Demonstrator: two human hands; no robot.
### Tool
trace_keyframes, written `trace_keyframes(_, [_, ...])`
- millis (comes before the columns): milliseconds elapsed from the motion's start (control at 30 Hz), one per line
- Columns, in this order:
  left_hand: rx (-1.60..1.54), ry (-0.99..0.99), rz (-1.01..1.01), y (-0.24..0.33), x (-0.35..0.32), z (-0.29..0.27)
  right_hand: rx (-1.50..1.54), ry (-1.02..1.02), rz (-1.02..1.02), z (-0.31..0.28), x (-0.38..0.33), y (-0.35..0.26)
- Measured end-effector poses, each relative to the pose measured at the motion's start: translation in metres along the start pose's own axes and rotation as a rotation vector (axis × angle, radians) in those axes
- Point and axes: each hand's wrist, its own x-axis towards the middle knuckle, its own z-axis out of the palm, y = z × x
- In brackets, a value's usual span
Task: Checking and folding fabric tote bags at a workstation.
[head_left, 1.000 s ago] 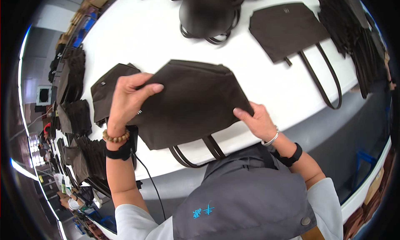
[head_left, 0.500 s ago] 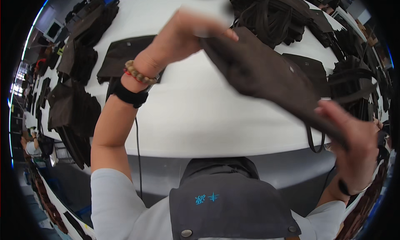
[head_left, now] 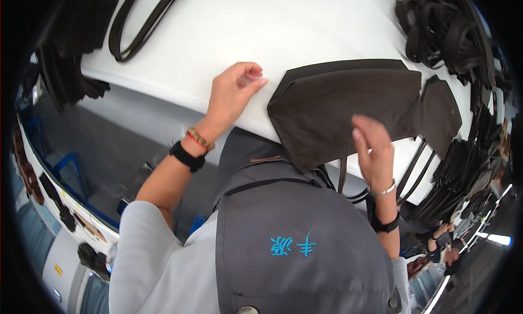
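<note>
A dark brown fabric bag (head_left: 332, 110) lies at the table's near edge, its lower left corner hanging over my apron. Just left of it is my left hand (head_left: 231, 93), fingers curled and thumb apart, with nothing in it. My right hand (head_left: 376, 150) hovers at the bag's near side, slightly blurred. Its fingers are bent and apart, and I see nothing gripped; whether it touches the cloth I cannot tell. Dark straps (head_left: 342, 175) hang below the bag. A second dark bag (head_left: 440, 115) lies directly to its right.
Beneath everything is a white table (head_left: 305, 25). A long strap loop (head_left: 122, 50) lies at its far left, beside stacked dark cloth pieces (head_left: 81, 25). Bundled dark straps (head_left: 444, 33) sit at the far right, with more dark stacks (head_left: 457, 167) nearer. Another person's arm (head_left: 438, 232) shows lower right.
The bag, held up between both hands before, now lies on the table's near edge. Both hands have come off it and moved closer to my body. The view has turned.
</note>
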Motion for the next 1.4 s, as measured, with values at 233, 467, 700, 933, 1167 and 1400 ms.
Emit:
trace_keyframes(233, [-0.231, 0.016, -0.228, 0.006, -0.063, 0.031, -0.02, -0.09, -0.379, 0.041, 0.106, -0.024])
trace_keyframes(467, [-0.106, 0.076, -0.091, 0.0, -0.058, 0.04, -0.044, -0.02, -0.472, 0.064, 0.11, -0.007])
trace_keyframes(700, [-0.011, 0.153, -0.038, -0.002, -0.049, 0.046, -0.071, 0.077, -0.524, 0.085, 0.126, 0.012])
trace_keyframes(933, [-0.325, -0.015, -0.315, 0.005, -0.039, 0.031, -0.094, 0.106, -0.448, 0.091, 0.125, 0.024])
trace_keyframes(1167, [-0.408, -0.136, -0.257, 0.008, -0.026, 0.02, 0.011, 0.132, -0.482, 0.082, 0.119, 0.02])
trace_keyframes(1400, [-0.238, -0.209, -0.07, 0.006, -0.012, 0.022, 0.034, 0.141, -0.507, 0.082, 0.116, 0.02])
